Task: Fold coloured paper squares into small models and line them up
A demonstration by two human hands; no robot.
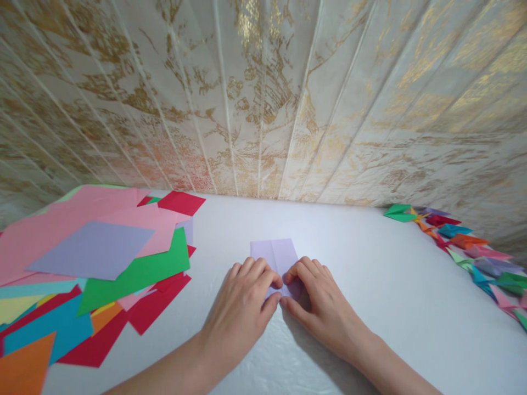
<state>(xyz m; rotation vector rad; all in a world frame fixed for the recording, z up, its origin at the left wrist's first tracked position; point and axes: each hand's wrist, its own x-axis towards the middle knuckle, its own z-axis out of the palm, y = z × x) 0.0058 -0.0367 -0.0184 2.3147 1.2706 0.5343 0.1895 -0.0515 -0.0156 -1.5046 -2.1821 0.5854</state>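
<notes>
A small sheet of lavender paper [274,252] lies on the white table in front of me, with a crease running down its middle. My left hand [253,288] pinches the near edge of this paper between thumb and forefinger. Close beside it, my right hand [313,291] pinches the same edge, its thumb tip almost meeting the left one at the crease. The near part of the paper is mostly hidden under the fingers.
On the left lies a loose heap of coloured paper sheets, with a lavender sheet [94,248] and a green sheet [140,274] on top. Several folded paper pieces [469,240] line the right side of the white table [349,241]. A gold-patterned curtain [263,99] hangs behind.
</notes>
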